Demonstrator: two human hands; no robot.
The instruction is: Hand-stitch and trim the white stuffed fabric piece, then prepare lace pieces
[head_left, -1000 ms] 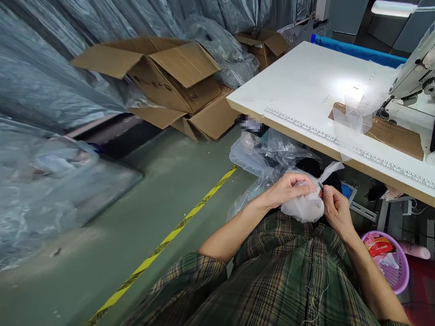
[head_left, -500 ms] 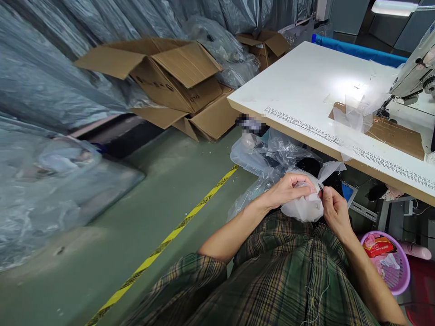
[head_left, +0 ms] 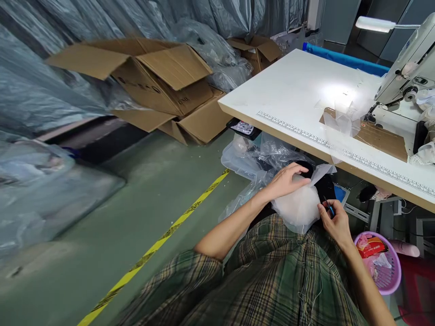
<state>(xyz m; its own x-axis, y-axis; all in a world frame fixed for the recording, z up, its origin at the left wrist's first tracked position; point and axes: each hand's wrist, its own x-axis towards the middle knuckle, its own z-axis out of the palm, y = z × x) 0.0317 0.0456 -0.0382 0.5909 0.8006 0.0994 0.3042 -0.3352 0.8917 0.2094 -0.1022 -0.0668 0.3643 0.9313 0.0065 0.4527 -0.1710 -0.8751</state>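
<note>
Right of centre, sheer white material [head_left: 295, 209] is touched by the left hand [head_left: 288, 182], fingers parted; a small tool [head_left: 329, 208] is pinched by the right hand [head_left: 335, 221]; how much is finished cannot be told.

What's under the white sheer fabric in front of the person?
Along the lower edge of the white sheer fabric, the plaid garment shows; past its right edge, something black. Whatever lies directly beneath its middle is covered.

The bunched sheer material [head_left: 295, 206] is whitish, the cloth garment [head_left: 268, 280] green-and-tan plaid, the round plastic basket [head_left: 397, 274] purple.
</note>
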